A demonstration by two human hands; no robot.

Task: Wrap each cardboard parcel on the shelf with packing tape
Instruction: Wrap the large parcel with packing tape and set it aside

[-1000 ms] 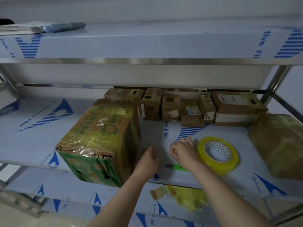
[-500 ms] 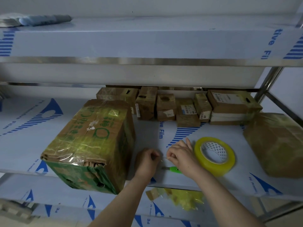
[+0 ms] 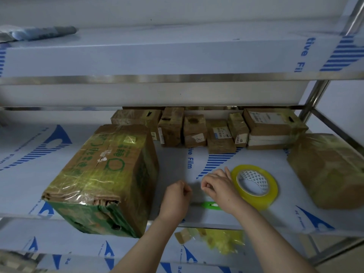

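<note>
A large taped cardboard box (image 3: 110,170) with green print lies tilted on the middle shelf (image 3: 177,160), its front corner past the shelf edge. To its right, my left hand (image 3: 176,198) and my right hand (image 3: 218,188) hover close together, fingers curled and pinching; a thin strip of clear tape seems stretched between them, barely visible. A yellow tape roll (image 3: 262,200) lies flat just right of my right hand. A green cutter (image 3: 211,205) lies on the shelf under my right wrist.
Several small taped parcels (image 3: 197,131) line the back of the shelf. A bigger wrapped parcel (image 3: 331,170) sits at the far right. Crumpled yellow tape scraps (image 3: 220,241) lie on the lower shelf. The upper shelf (image 3: 157,56) hangs low overhead, and a steel post (image 3: 313,99) stands at right.
My left hand lifted off the shelf beside the box and curled into a pinch. Both hands came together, then drew slightly apart. The box and the roll stayed put.
</note>
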